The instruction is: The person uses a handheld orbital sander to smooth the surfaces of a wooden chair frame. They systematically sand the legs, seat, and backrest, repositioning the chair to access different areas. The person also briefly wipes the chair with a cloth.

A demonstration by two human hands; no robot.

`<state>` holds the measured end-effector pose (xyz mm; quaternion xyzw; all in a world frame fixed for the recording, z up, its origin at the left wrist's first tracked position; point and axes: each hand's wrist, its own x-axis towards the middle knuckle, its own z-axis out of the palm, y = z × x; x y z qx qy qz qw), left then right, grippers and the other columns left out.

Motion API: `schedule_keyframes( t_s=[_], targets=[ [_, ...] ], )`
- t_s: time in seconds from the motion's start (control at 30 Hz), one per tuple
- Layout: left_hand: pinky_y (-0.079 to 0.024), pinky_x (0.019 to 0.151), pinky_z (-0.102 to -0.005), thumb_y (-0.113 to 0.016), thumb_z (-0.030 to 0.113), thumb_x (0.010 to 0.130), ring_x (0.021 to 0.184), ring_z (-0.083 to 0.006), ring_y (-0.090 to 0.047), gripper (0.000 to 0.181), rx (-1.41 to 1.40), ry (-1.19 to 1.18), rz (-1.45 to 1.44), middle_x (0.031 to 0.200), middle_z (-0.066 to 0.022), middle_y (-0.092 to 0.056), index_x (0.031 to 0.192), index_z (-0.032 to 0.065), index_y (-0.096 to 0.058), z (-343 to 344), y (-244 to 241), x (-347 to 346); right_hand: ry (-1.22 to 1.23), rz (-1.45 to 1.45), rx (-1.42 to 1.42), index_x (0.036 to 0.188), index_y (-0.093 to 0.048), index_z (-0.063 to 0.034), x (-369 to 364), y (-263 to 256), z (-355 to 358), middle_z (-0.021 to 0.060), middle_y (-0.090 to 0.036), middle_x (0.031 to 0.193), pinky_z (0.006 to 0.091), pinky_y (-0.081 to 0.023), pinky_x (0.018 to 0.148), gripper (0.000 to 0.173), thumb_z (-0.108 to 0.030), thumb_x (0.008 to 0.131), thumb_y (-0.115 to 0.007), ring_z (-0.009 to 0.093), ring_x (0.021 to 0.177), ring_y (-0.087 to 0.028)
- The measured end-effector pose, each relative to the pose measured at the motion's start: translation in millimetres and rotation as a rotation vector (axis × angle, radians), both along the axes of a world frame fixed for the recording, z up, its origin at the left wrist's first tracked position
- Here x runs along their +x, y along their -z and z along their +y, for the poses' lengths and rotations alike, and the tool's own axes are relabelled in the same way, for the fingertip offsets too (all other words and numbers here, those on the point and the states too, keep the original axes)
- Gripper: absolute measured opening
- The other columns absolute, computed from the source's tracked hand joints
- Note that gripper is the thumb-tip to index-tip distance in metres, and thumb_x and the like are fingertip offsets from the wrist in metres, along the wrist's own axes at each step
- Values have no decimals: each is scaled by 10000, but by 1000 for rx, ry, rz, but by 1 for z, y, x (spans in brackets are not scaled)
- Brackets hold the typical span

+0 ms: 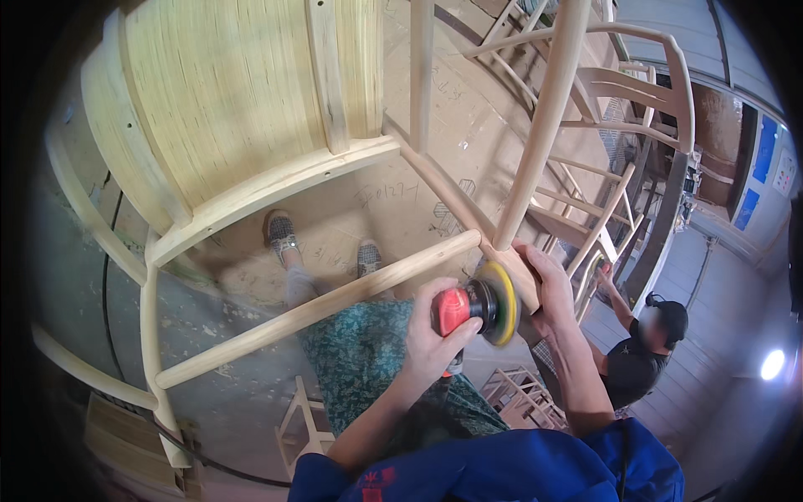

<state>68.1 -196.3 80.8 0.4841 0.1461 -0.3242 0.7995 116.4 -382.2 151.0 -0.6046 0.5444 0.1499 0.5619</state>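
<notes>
In my left hand (430, 339) is a red and black random orbital sander (454, 310) with a yellow-edged round pad (504, 304). The pad faces right, right against or very near the end of a pale wooden chair leg (522, 279); actual contact is hard to make out. My right hand (552, 282) grips that leg from its far side, fingers partly hidden behind the wood. A round stretcher (320, 307) joins this leg to another chair leg (150, 320) at the left. The underside of the chair's seat (232, 100) shows at upper left, crossed by battens.
A person (640, 357) in dark clothes works at the right, a hand on another sander. Other unfinished chairs (627, 94) stand at upper right. A stool-like frame (307, 420) is below. A black hose (213, 467) runs along the left over the floor (251, 351). Cardboard (389, 188) lies underfoot.
</notes>
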Motion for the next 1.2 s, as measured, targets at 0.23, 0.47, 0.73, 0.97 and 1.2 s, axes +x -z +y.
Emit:
schedule_keyframes(
  t_s=[0.23, 0.47, 0.73, 0.97, 1.2],
  targets=[
    [-490, 950, -334, -771, 91, 820, 1058, -222, -586, 511, 364, 23, -203, 1182, -124, -574, 1267, 34, -530, -20, -32, 35, 144, -11, 35, 1336, -571, 75, 6, -4, 9, 167, -646, 1276, 333, -484, 1006, 529, -369, 1082, -438, 211, 1138, -634],
    [-469, 980, -426, -766, 125, 828, 1087, -357, -595, 538, 104, 25, 31, 1192, -214, -585, 1294, 27, -515, -17, -37, 52, 150, -21, 49, 1339, -571, 70, 5, -3, 9, 163, -646, 1282, 335, -483, 1018, 588, -430, 1090, -389, 207, 1151, -629],
    [-466, 981, -392, -754, 119, 811, 1087, -309, -593, 476, 278, 438, -170, 1155, -156, -586, 1240, 39, -563, 8, -26, 37, 85, -54, 114, 1338, -580, 66, 7, 6, -7, 164, -660, 1247, 315, -488, 964, 670, -503, 1088, -329, 208, 1096, -636],
    [-461, 980, -364, -768, 95, 813, 1081, -238, -588, 489, 275, 117, -215, 1140, -135, -599, 1244, 22, -547, 3, -42, 41, 140, -44, 104, 1358, -552, 76, 8, -4, 5, 173, -658, 1259, 337, -503, 993, 666, -489, 1091, -323, 214, 1117, -645],
    [-437, 991, -388, -750, 116, 836, 1075, -274, -571, 452, 330, 117, -239, 1139, -151, -582, 1227, 10, -548, -13, -51, 60, 128, -94, 138, 1391, -510, 93, 2, 0, 4, 184, -628, 1316, 345, -496, 1012, 684, -494, 1088, -330, 221, 1155, -635]
  ],
)
